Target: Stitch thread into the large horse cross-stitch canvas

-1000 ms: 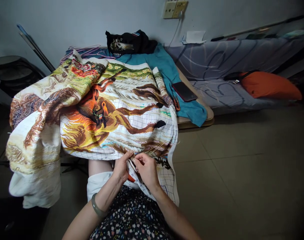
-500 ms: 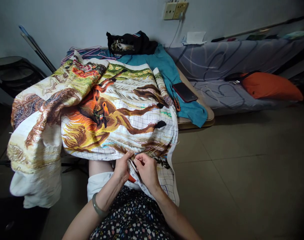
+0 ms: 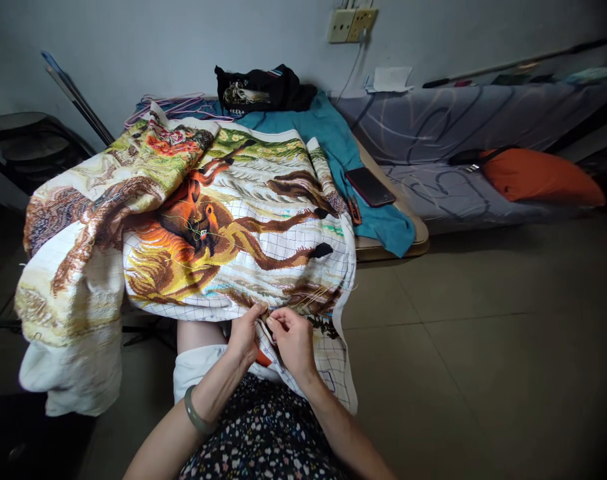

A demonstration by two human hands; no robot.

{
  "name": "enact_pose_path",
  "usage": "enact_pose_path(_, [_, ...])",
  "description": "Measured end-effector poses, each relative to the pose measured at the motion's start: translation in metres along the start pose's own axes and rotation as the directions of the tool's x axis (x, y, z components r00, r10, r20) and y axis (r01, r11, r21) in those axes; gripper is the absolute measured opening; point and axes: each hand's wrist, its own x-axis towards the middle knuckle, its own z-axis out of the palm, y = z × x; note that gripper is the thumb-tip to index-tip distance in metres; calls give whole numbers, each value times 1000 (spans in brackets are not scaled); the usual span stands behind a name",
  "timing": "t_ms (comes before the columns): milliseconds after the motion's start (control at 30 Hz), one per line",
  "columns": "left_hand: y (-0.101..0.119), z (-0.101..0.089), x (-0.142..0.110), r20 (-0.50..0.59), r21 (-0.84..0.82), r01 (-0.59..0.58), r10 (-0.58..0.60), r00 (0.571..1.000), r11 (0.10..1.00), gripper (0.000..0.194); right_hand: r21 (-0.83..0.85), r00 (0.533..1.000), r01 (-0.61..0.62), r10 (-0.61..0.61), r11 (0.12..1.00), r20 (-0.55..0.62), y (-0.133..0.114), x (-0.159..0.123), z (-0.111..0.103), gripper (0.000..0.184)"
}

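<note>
A large cross-stitch cloth (image 3: pixel 278 233) with brown and orange horses and a printed grid spreads from my lap over the low bed. My left hand (image 3: pixel 244 333) grips its near edge, thumb on top and fingers underneath. Close beside it, my right hand (image 3: pixel 292 337) is closed in a pinch at the same edge. Whatever lies between those fingertips is too small to make out. Loose pale threads (image 3: pixel 323 293) trail over the cloth to the right of my hands. A yellow-green thread tangle (image 3: pixel 200 233) lies on the horse picture.
Behind the cloth are a teal cloth (image 3: pixel 383 230), a phone (image 3: pixel 370 187), an orange-handled tool (image 3: pixel 354 210), a black bag (image 3: pixel 266 90) and hangers (image 3: pixel 183 107). An orange bag (image 3: pixel 540 175) rests on the grey sofa (image 3: pixel 433 190). A chair (image 3: pixel 28 150) stands at left.
The view has tilted slightly, so the scene sits a little lower. Both hands stay at the same edge of the cloth, with hardly any visible movement.
</note>
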Motion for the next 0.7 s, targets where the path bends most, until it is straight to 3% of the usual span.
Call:
enact_pose_path(267, [3,2,-7,67,32,138,-140,988,990,21,215,983,-185,181,959,39,-11,7,-2,14])
enact_pose_path(433, [6,2,-10,109,-21,165,-162,981,986,22,176,991,-96,78,980,109,-17,12,-6,21])
enact_pose_path(567, [8,1,-11,154,-20,183,-178,972,983,20,53,986,-25,16,998,166,-19,19,-3,14])
enact_pose_path(633, [8,0,-11,153,6,191,-189,970,982,20,66,991,-34,25,997,135,-25,25,-14,16])
enact_pose_path(700, [8,0,-10,123,12,189,-189,974,982,22,214,1000,-14,11,977,17,-36,29,-48,17])
